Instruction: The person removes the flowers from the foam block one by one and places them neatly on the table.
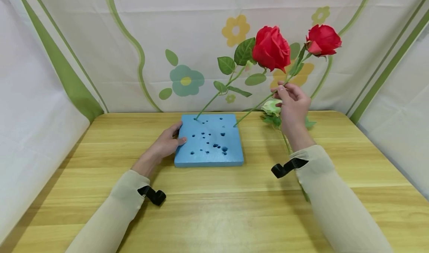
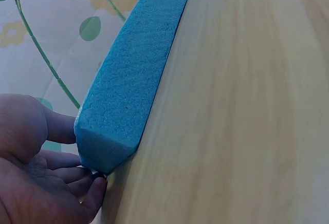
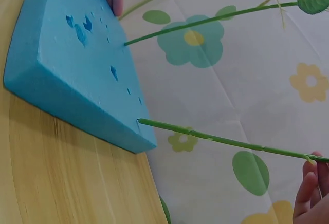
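Observation:
A blue foam block with many small holes lies flat on the wooden table. My left hand grips its left edge, thumb over the top and fingers along the side. Standing in the block's back left is a red artificial rose, tilted to the right. My right hand pinches the green stem of a second red rose partway up. The lower tip of that stem meets the block's top near the back right corner, and its bloom leans to the right.
A pale green-white rose lies on the table to the right, its stem partly hidden under my right forearm. Behind the table hangs a white cloth printed with flowers. Similar cloth borders the sides.

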A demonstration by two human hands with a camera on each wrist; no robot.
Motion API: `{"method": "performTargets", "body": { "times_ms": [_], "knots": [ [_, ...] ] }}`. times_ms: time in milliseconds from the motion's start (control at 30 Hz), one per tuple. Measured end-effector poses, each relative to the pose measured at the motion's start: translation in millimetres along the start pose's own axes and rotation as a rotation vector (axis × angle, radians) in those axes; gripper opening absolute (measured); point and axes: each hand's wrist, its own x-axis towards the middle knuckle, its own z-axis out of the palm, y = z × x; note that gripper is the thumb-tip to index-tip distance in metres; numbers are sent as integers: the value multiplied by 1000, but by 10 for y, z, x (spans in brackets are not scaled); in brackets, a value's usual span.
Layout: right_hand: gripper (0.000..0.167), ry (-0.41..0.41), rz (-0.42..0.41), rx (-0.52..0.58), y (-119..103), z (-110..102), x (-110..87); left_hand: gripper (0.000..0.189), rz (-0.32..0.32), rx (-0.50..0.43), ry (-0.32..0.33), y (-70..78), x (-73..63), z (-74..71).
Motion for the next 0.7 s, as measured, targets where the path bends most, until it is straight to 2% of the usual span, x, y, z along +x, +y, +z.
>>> {"method": "performTargets", "body": {
  "times_ms": [233, 367, 700],
  "knots": [
    [11, 8, 28, 0, -55, -151, 41, 73, 11, 3, 1, 0, -9, 11],
    [8, -13, 54, -19, -66, -221, 44, 73, 12, 4, 3, -7, -7, 14],
    [11, -185, 185, -151, -51, -371, -20, 73, 2, 1, 15, -26, 13, 17]
  ]
}}
